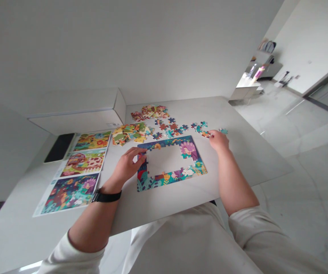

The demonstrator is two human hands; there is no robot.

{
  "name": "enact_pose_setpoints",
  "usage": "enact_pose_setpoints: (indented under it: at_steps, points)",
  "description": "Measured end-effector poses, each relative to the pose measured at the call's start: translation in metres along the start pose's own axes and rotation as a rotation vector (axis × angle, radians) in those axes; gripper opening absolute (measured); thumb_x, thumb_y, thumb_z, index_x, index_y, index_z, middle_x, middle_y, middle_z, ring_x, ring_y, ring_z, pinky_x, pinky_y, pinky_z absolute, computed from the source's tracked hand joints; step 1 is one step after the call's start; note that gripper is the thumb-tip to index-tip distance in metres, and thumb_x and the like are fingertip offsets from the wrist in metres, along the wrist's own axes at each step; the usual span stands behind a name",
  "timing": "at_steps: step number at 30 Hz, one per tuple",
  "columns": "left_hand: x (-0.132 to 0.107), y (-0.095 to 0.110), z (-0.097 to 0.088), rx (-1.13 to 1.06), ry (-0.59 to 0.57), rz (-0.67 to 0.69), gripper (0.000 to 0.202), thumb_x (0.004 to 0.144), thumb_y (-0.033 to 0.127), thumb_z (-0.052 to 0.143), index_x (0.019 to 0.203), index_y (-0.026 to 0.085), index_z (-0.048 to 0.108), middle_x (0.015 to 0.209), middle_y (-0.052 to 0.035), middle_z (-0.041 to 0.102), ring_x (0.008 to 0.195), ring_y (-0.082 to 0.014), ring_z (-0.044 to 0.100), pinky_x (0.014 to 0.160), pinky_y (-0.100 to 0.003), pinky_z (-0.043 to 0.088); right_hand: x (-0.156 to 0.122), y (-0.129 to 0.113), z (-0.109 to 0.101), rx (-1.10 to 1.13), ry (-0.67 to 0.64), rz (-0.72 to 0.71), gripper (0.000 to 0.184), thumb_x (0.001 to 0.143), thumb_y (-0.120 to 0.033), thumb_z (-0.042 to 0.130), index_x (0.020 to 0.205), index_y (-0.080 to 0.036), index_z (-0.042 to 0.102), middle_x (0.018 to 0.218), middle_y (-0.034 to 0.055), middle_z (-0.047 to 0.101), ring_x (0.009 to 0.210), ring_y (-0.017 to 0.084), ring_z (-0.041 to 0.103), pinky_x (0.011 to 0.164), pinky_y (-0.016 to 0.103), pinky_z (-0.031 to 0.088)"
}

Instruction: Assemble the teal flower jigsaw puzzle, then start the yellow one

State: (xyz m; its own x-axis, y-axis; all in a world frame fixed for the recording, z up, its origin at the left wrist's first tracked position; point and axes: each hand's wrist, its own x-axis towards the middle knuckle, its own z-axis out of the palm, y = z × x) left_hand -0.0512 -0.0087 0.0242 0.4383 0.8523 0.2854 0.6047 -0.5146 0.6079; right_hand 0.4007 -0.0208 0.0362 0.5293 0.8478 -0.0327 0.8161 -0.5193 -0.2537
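Well, the hands work apart over a white table [246, 152]; the left hand [126, 166] rests its fingers [137, 152] on the upper left corner of a part-built jigsaw border [169, 179], though whether they grip a piece there I cannot tell; a black watch [106, 196] circles that wrist. The right hand [218, 140] sits just beyond the border's far right corner, its fingertips [211, 134] closed on a small jigsaw piece [206, 134]; the border lies near the table's middle, bare table showing through its centre. Loose jigsaw pieces [169, 128] scatter along its far side; a heap of pieces [149, 112] lies near the table's far edge, a second heap [125, 134] just left of the loose ones. Three printed picture sheets [72, 194] run along the left edge; a black phone [59, 147] lies beyond them, and a white box [78, 112] stands just past the far left corner.
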Motion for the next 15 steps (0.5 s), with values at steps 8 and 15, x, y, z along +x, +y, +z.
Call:
enact_pose_setpoints:
  at_steps: [8,15]
  points:
    - [-0.0005,0.0010,0.0001,-0.018,-0.008,-0.013,0.035,0.104,0.042,0.059,0.127,0.023,0.077,0.122,-0.0108,0.076,0.107,-0.0261,0.072,0.080,-0.033,0.062,0.0031,0.0050,0.0062,-0.015,-0.012,-0.058,0.060,0.100,-0.013,0.049,0.155,-0.031,0.066,0.154,0.0104,0.070,0.135,0.032,0.066,0.109,0.045,0.053]
    - [-0.0005,0.0014,-0.0005,-0.035,-0.003,-0.011,0.037,0.105,0.043,0.059,0.129,0.022,0.077,0.125,-0.0112,0.076,0.109,-0.0257,0.072,0.081,-0.033,0.061,0.0061,0.0029,0.0098,-0.036,0.027,-0.021,0.047,0.106,-0.036,0.056,0.151,-0.027,0.068,0.146,0.0144,0.073,0.130,0.034,0.067,0.106,0.048,0.054]
